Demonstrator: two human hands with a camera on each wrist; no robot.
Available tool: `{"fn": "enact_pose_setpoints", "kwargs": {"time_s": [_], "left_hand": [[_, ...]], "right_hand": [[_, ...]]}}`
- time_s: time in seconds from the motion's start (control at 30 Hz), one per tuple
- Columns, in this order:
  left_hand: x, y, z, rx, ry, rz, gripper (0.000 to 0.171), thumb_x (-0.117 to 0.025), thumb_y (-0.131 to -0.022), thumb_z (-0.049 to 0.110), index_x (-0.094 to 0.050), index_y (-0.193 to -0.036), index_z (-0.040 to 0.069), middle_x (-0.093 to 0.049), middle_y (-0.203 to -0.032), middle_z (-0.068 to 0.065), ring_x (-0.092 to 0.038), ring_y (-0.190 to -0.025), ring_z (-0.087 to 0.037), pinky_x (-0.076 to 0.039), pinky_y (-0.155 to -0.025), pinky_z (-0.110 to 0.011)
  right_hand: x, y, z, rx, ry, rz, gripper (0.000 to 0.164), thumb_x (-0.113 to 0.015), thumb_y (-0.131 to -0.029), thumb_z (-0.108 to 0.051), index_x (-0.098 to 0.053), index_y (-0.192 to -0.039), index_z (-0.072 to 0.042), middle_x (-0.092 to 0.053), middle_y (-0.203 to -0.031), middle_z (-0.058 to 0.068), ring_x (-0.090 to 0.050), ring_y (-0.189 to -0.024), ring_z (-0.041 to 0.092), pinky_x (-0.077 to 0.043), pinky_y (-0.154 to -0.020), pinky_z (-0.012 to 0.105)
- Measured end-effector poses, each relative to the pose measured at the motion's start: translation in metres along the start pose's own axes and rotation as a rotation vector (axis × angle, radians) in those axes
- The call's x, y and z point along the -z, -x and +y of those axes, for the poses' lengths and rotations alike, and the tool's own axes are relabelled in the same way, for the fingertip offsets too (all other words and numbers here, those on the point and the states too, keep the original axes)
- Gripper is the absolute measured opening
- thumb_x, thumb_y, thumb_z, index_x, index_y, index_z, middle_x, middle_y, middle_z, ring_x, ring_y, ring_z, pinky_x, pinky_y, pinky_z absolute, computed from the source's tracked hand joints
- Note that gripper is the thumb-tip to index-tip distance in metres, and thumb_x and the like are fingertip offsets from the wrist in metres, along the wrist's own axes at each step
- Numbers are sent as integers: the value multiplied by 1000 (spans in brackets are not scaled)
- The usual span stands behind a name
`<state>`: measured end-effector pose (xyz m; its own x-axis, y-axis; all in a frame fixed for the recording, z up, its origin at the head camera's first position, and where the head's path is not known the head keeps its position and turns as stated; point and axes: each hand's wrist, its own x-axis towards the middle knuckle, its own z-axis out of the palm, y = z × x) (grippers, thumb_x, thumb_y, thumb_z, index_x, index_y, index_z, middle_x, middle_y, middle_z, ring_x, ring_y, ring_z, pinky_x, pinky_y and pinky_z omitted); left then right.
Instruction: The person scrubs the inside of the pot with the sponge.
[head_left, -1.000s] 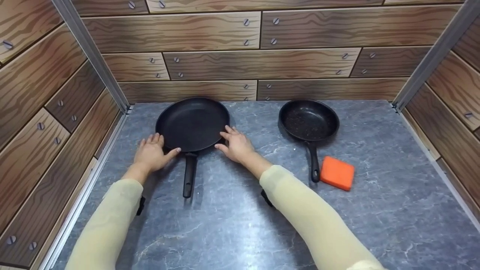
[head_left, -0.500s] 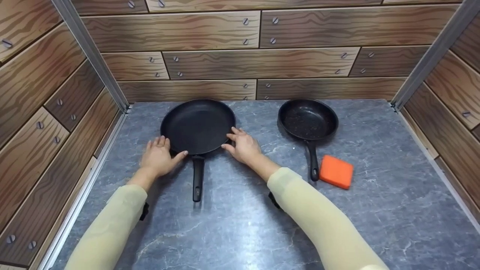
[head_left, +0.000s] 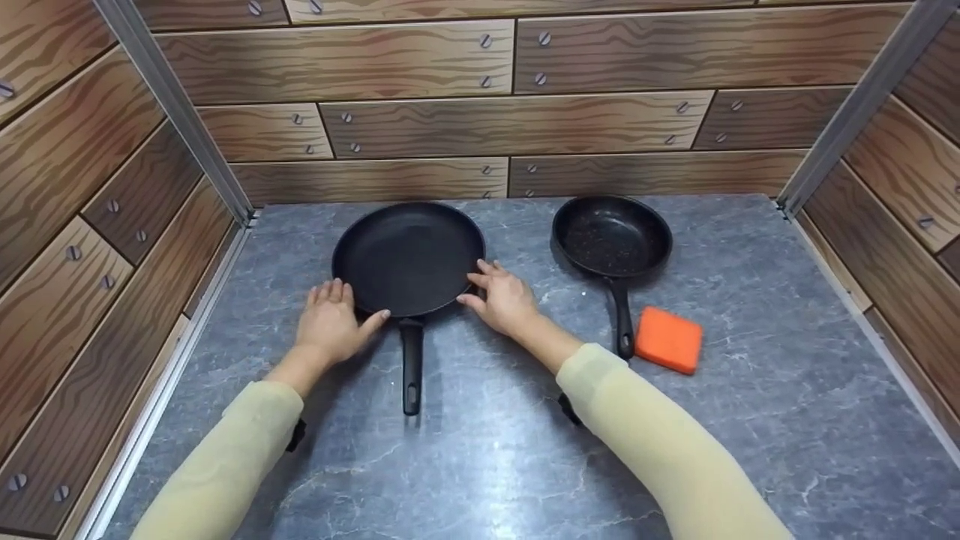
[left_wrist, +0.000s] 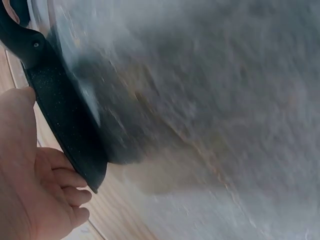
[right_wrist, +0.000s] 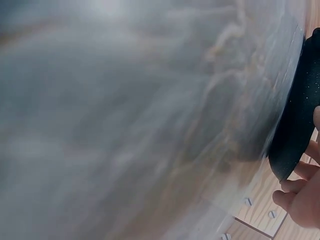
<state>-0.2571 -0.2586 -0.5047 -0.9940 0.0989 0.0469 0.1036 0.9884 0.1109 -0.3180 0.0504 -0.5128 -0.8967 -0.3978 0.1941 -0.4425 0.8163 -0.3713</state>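
Observation:
A large black frying pan (head_left: 409, 259) lies on the grey marbled table at left of centre, its handle (head_left: 412, 367) pointing toward me. My left hand (head_left: 328, 322) touches its near left rim, fingers extended along the side and thumb stretched toward the handle's base. On the opposite side, my right hand (head_left: 504, 301) has its fingertips and thumb at the near right rim. Both wrist views show the pan's outer wall (left_wrist: 67, 115) right against the fingers. Neither hand is on the handle.
A smaller black frying pan (head_left: 613, 236) stands at the back right, handle toward me. Beside that handle lies an orange sponge (head_left: 669, 340). Wood-patterned walls (head_left: 420, 127) with metal corner posts (head_left: 180, 112) enclose the table at the back and both sides.
The large frying pan has slid to the right and slightly toward me, with both hands moving along at its rim. The smaller pan and the sponge stay where they were.

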Motion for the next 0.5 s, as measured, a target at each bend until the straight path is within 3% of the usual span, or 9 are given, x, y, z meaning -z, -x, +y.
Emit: {"fn": "enact_pose_setpoints", "kwargs": {"time_s": [0.5], "left_hand": [[-1,17,38,-9,-20,-33,105,-40,-104,74,-34,-156,-17,-31,-162,-37,-28,-154,-50,-18,-128,-60]], "right_hand": [[18,35,17,-16,-23,-2,55,-71,-102,-45,-68,-143,-9,-49,-161,12,-48,-145,42,-43,-116,58]]}}
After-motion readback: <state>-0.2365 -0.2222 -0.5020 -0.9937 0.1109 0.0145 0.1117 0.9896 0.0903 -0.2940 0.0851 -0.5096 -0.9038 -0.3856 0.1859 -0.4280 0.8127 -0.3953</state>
